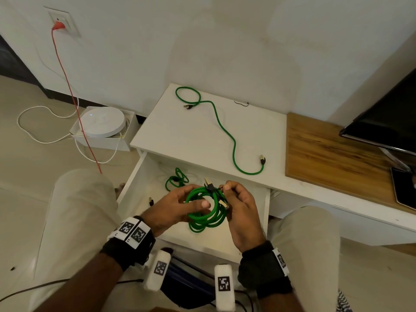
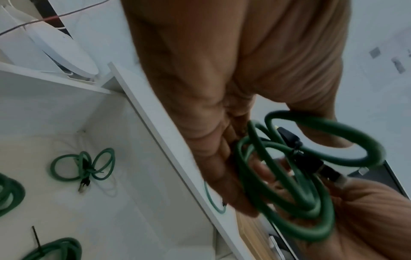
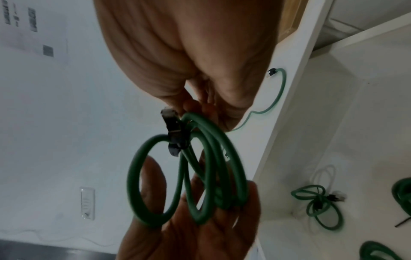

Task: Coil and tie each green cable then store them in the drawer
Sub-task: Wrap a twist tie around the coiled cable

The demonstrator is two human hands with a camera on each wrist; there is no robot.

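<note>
Both hands hold a coiled green cable [image 1: 207, 213] above the open white drawer [image 1: 132, 183]. My left hand [image 1: 195, 199] grips the coil's left side, thumb across the loops and fingers beneath. At the coil's top my right hand [image 1: 227, 194] pinches it beside a black tie and a connector. The wrist views show the same coil [image 2: 311, 202] [image 3: 200, 176] close up. A loose green cable [image 1: 227, 131] snakes across the white cabinet top. One tied green coil [image 1: 175, 181] [image 2: 82, 165] lies in the drawer's far corner.
More green coils [image 2: 9, 195] lie in the drawer, near a black tie [image 2: 36, 237]. Another black tie [image 1: 240, 103] rests at the cabinet top's back. A TV [image 1: 382, 122] stands on a wooden board at right. A white round device [image 1: 101, 121] and a red cord [image 1: 67, 82] are at left.
</note>
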